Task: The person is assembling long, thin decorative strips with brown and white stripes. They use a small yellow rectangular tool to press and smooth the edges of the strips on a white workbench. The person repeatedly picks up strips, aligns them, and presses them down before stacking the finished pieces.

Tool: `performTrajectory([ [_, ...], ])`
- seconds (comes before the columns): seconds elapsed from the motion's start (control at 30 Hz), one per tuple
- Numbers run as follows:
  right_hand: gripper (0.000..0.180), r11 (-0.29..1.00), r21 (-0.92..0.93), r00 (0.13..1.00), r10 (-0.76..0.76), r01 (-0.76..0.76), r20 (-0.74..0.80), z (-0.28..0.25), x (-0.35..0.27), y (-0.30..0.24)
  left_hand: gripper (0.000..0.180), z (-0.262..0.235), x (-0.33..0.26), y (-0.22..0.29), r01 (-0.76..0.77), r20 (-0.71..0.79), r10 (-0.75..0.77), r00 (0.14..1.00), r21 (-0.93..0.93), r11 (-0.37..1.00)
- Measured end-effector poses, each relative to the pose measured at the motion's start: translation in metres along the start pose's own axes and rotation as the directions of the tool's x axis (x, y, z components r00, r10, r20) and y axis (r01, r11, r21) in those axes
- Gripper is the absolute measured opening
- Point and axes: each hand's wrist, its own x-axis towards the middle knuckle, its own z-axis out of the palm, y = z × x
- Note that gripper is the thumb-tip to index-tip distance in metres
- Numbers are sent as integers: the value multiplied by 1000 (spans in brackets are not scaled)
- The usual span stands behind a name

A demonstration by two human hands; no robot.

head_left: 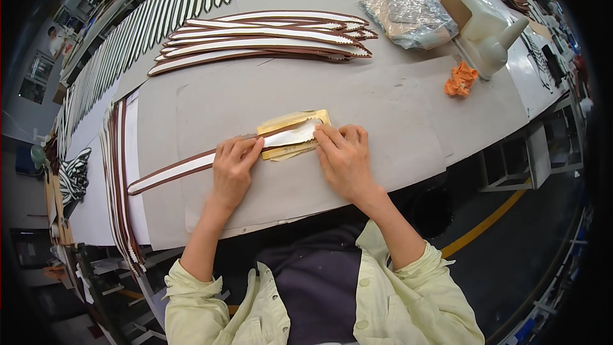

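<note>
A long leather strip (185, 167), white along its middle with brown edges, lies slantwise on the covered table. Its wider, notched right end rests across a small yellowish block (294, 117). My left hand (234, 167) pinches the strip at the block's left side, fingers closed on it. My right hand (345, 156) has thumb and fingertips closed on the strip's right tip at the block's right edge. The fingers hide part of the strip and of that tip.
Beyond my hands lies a pile of similar brown-and-white strips (268, 41). More strips (118, 172) hang over the table's left edge. At the back right are a clear plastic bag (412, 18), a white plastic bottle (491, 54) and a crumpled orange piece (461, 80).
</note>
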Motion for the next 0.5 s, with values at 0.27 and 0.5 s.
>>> performTrajectory([
  [0.27,31,1000,-3,999,-17,17,-39,2,-1,1,57,-6,-7,34,51,79,-62,995,125,991],
  [0.5,32,1000,-1,999,-13,13,-42,5,-3,1,51,-14,3,34,84,141,-93,986,69,994],
])
